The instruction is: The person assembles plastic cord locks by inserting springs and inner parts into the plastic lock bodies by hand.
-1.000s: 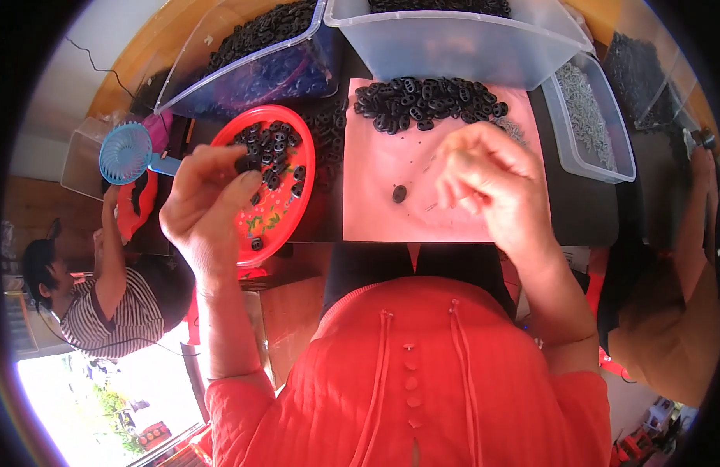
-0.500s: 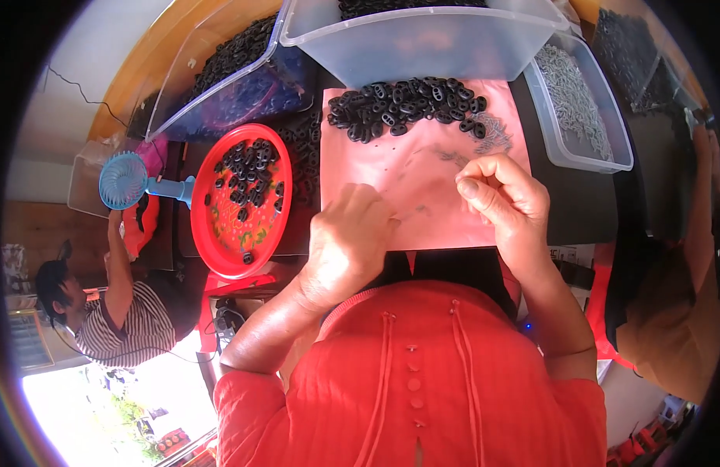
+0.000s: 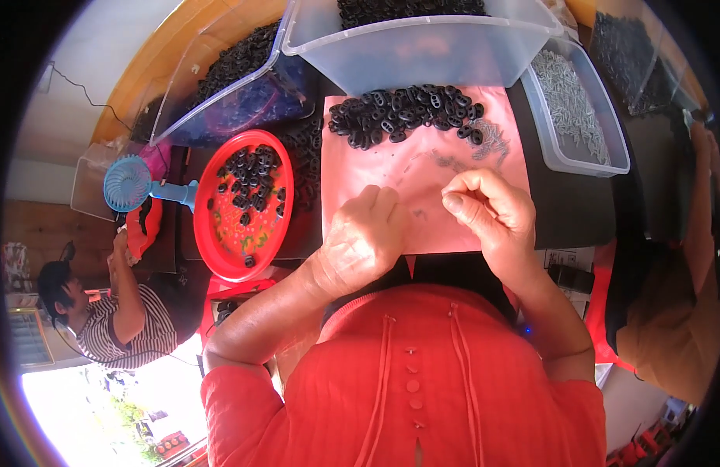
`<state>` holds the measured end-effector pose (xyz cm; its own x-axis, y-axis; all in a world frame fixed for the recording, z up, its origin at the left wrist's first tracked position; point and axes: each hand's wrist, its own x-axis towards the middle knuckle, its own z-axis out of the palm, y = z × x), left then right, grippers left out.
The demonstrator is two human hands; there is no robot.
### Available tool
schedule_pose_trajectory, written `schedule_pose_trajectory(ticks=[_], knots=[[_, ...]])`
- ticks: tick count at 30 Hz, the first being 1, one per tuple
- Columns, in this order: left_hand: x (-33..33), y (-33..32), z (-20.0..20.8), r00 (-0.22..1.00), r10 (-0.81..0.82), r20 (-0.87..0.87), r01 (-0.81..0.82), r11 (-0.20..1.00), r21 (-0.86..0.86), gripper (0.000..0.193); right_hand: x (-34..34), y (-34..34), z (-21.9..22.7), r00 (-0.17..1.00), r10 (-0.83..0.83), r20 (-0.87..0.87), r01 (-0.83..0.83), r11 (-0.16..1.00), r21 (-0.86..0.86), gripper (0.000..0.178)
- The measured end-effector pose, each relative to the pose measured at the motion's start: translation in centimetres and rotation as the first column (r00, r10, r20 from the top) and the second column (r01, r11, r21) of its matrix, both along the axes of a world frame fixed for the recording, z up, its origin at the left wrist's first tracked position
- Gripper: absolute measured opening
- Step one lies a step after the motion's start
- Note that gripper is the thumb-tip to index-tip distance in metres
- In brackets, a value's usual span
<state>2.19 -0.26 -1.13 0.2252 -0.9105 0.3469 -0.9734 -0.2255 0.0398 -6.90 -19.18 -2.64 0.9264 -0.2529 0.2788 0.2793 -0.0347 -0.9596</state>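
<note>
Over the near part of a pink cloth (image 3: pixel 344 171), both my hands are raised with fingers closed. My left hand (image 3: pixel 366 233) is turned back upward, its fingers curled under, so what it holds is hidden. With thumb and forefinger together, my right hand (image 3: pixel 496 214) pinches something too small to make out, if anything. Beyond them lies a heap of small black two-holed pieces (image 3: pixel 403 113) along the cloth's far edge. Thin grey metal pins (image 3: pixel 492 144) are scattered at its right end. Left of the cloth, a red oval tray (image 3: pixel 202 198) holds more black pieces (image 3: pixel 255 175).
A large clear tub (image 3: pixel 422 54) with black pieces stands behind the cloth, another clear tub (image 3: pixel 270 105) at the back left. A shallow tub (image 3: pixel 586 165) of metal pins is right. A blue fan (image 3: pixel 128 184) sits left, near a person in a striped shirt (image 3: pixel 142 323).
My left hand has shifted slightly right and toward me. My right hand has moved a little left, so the two are nearer. The person's raised hand at left has dropped away from the fan.
</note>
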Motion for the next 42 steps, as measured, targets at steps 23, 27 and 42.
schedule_pose_trajectory(ticks=[23,27,42], knots=[[-0.2,-0.6,2.1,0.509,0.099,-0.855,-0.479,0.858,-0.186,0.014,1.6,1.5,-0.8,0.996,0.011,0.092,-0.01,1.0,-0.007,0.009],[4.9,-3.0,2.5,0.913,0.371,-0.171,-0.404,0.882,-0.243,0.041,2.3,0.6,-0.1,0.978,-0.129,0.166,0.164,0.962,-0.218,0.013],[3.5,1.0,-0.2,0.97,0.239,-0.045,-0.243,0.96,-0.139,0.034,2.2,-0.1,-0.6,0.952,-0.13,0.275,0.253,0.84,-0.48,0.014]])
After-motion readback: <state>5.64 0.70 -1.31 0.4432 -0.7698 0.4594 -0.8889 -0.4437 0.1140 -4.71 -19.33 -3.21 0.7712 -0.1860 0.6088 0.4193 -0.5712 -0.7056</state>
